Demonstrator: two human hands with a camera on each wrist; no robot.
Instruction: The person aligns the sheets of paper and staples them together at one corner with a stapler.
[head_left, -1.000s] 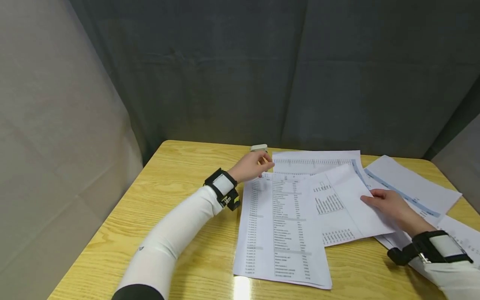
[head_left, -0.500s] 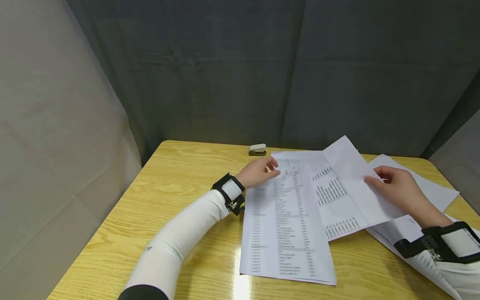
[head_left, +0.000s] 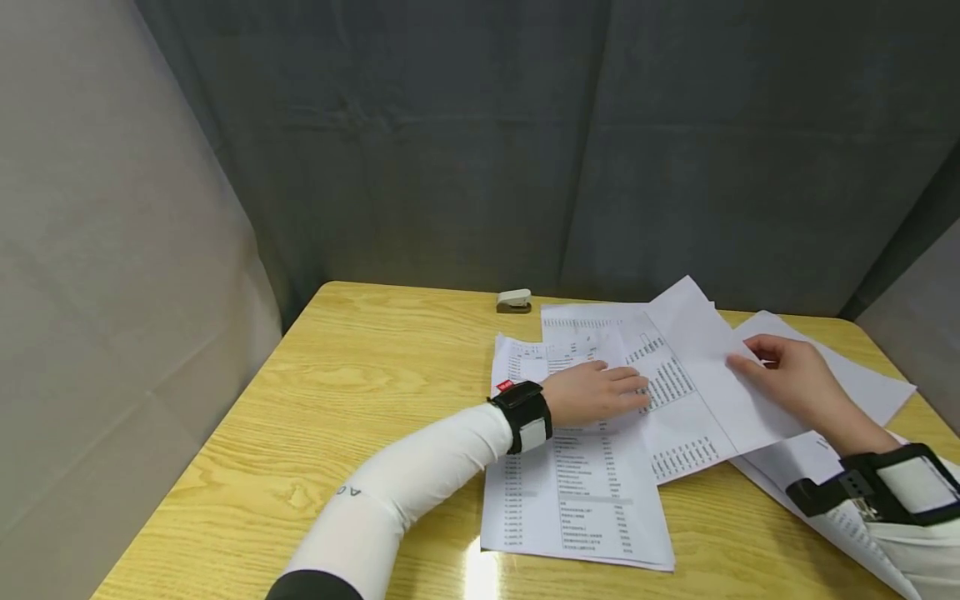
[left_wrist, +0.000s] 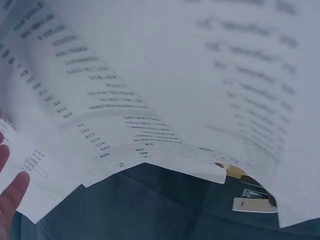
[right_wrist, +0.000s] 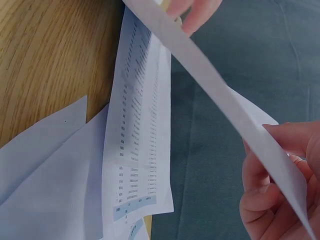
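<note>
head view: centre frame, the left hand (head_left: 596,393) lies flat, fingers straight, pressing the long printed sheet (head_left: 573,483) onto the yellow wooden table (head_left: 352,392). right of centre, the right hand (head_left: 787,379) pinches the lifted sheet (head_left: 690,392) by its right edge, that side raised off the pile. a small beige stapler (head_left: 514,300) sits at the table's far edge, upper middle, apart from both hands. more papers (head_left: 862,375) fan out at the far right.

left wrist view: mostly blurred print; a fingertip (left_wrist: 12,195) at lower left touches the paper, and the stapler (left_wrist: 254,202) peeks out lower right.

right wrist view: the lifted sheet (right_wrist: 220,100) runs edge-on, held between curled fingers (right_wrist: 265,200) at lower right.

risk as i see it: the raised page could crease or tear at the pinch, or the pressed sheet could skid on that glossy top if the flat hand eases.

grey curtain behind, pale drape at left.
</note>
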